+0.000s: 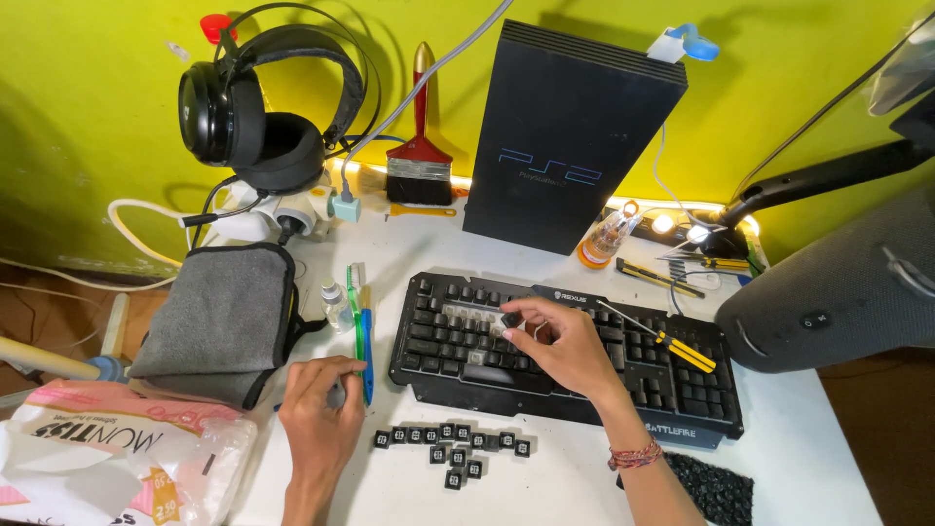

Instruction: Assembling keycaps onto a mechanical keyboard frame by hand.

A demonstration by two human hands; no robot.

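Note:
A black keyboard (672, 385) lies on the white table (575, 487), with several keys off its left half. My right hand (560, 341) hovers over that bare patch and pinches a black keycap (509, 319) between thumb and fingertips. Several removed keycaps (453, 443) lie in rows on the table in front of the keyboard. My left hand (319, 414) rests on the table left of them, fingers curled around a small grey object I cannot identify. A yellow-handled screwdriver (672, 343) lies across the keyboard's right side.
A folded grey cloth (219, 317), toothbrushes (360, 321) and a small bottle (335, 304) lie to the left. A black game console (570, 136), a paintbrush (420, 146) and headphones (248, 102) stand at the back wall. A grey speaker (838, 287) sits at right, a plastic bag (107, 458) lower left.

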